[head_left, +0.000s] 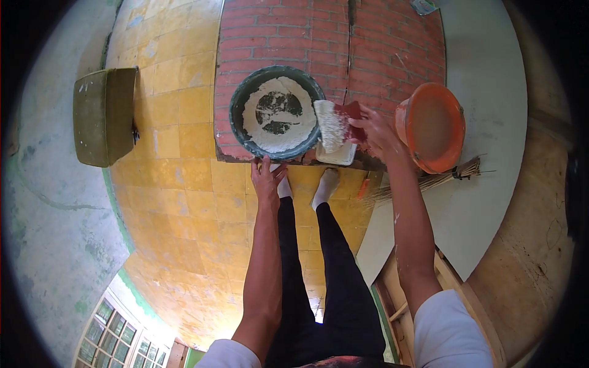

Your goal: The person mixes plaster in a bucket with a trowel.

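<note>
A round dark green basin [235, 132] holds white, powdery-looking paste [285, 141], with dark bottom showing in its middle. My left hand [266, 181] is at the basin's near rim, its fingers curled against the edge. My right hand [378, 132] is closed on a dark red scraper [351, 116], just right of the basin. A thick layer of white paste [331, 129] covers the scraper's left side. Below the scraper is a small white tray [336, 156], partly hidden by the scraper and paste.
An orange bucket [459, 129] stands right of my right hand, with a stick broom [451, 176] below it. The basin rests on a red brick-patterned surface [276, 40]. An olive stool [101, 119] stands left on the yellow tiles [190, 178]. My feet are below the surface's edge.
</note>
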`<state>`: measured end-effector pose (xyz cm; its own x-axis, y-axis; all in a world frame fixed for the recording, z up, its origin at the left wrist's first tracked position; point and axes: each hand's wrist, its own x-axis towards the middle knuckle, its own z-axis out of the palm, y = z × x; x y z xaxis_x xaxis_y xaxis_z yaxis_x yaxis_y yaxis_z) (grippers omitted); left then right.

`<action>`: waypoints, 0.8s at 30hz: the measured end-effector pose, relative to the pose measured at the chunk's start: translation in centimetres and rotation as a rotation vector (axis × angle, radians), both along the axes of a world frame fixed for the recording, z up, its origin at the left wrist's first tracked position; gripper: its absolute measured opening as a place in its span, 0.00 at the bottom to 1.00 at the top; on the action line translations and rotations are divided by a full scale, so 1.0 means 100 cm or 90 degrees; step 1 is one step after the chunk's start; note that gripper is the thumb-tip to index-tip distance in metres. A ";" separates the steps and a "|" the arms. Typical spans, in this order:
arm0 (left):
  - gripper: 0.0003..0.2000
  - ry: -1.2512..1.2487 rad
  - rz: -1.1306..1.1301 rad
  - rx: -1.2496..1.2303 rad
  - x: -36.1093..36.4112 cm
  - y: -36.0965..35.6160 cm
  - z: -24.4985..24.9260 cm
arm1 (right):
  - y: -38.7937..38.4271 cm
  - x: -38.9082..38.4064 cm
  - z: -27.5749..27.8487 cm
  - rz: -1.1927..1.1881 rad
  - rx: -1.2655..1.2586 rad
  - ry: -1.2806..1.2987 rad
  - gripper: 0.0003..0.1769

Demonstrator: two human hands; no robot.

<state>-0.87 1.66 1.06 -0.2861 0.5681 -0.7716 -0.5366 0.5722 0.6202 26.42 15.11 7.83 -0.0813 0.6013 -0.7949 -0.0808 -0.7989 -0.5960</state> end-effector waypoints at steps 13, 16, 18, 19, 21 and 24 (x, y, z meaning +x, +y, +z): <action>0.23 -0.159 -0.061 -0.005 0.037 0.002 0.005 | -0.069 0.044 -0.053 -0.160 0.045 -0.207 0.22; 0.24 -0.171 -0.102 -0.022 0.041 0.002 -0.001 | -0.074 0.035 -0.057 -0.163 0.111 -0.287 0.20; 0.22 -0.213 -0.066 0.002 0.043 0.002 -0.007 | -0.078 0.030 -0.050 -0.041 0.195 -0.412 0.20; 0.22 -0.213 -0.068 0.002 0.043 0.002 -0.010 | -0.079 0.026 -0.045 -0.043 0.194 -0.413 0.20; 0.20 -0.211 -0.059 0.001 0.043 0.002 -0.012 | -0.082 0.017 -0.037 0.077 0.218 -0.548 0.22; 0.20 -0.198 -0.065 -0.002 0.044 0.003 -0.011 | -0.087 0.004 -0.029 0.108 0.344 -0.635 0.25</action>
